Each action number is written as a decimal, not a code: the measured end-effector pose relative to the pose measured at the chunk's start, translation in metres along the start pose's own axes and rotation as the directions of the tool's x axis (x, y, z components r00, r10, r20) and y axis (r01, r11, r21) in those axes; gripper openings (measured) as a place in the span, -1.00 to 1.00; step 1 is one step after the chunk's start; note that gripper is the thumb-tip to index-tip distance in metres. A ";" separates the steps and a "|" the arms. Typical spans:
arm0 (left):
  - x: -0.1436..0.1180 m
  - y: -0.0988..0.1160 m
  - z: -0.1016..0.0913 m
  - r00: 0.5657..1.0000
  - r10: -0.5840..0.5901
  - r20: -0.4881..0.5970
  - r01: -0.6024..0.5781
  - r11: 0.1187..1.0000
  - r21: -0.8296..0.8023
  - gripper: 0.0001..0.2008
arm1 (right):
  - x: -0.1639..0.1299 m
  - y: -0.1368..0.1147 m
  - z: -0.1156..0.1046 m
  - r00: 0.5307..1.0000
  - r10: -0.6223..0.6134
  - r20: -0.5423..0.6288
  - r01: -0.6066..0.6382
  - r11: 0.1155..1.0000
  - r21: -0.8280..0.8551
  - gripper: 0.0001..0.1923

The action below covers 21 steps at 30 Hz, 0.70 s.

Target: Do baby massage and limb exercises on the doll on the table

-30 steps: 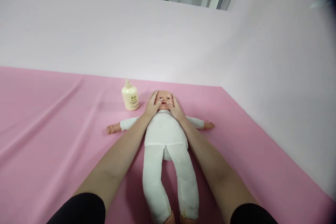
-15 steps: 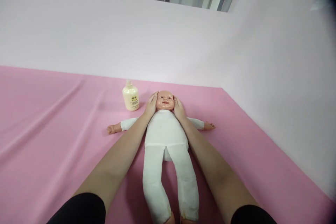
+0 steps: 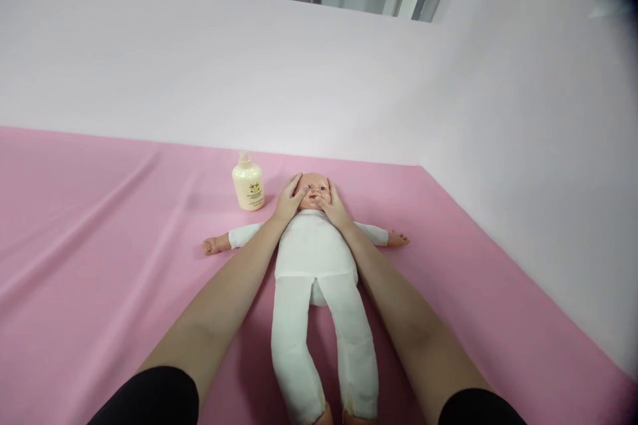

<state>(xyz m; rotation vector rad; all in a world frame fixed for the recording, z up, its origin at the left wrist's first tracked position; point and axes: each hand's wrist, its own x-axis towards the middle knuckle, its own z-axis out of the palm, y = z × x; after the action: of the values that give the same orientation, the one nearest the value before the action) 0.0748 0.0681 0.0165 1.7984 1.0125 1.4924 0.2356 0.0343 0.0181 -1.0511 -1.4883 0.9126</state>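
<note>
The baby doll [image 3: 315,259] lies face up on the pink sheet [image 3: 100,246], the lotion bottle [image 3: 248,184] just left of its head. The left hand [image 3: 288,202] and right hand [image 3: 335,210] lie open, cupping its cheeks; a sideways elbow swing might topple that bottle

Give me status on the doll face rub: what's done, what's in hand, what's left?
Done: doll lies face up on the pink sheet, arms spread; lotion bottle stands upright beside its head. In hand: left hand and right hand cup the doll's cheeks, thumbs by the mouth. Left: torso and legs, which no hand touches. Whether lotion was applied cannot be told.
</note>
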 end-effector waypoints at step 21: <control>0.003 0.001 -0.001 0.990 -0.112 0.084 0.121 0.986 -0.118 -0.32 | 0.009 0.018 -0.001 0.999 -0.010 -0.050 0.014 0.997 0.075 -0.24</control>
<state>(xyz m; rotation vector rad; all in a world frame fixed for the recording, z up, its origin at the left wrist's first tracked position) 0.0744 0.0702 0.0192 1.6684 0.9502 1.3737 0.2387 0.0489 0.0045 -1.0017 -1.4075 0.9213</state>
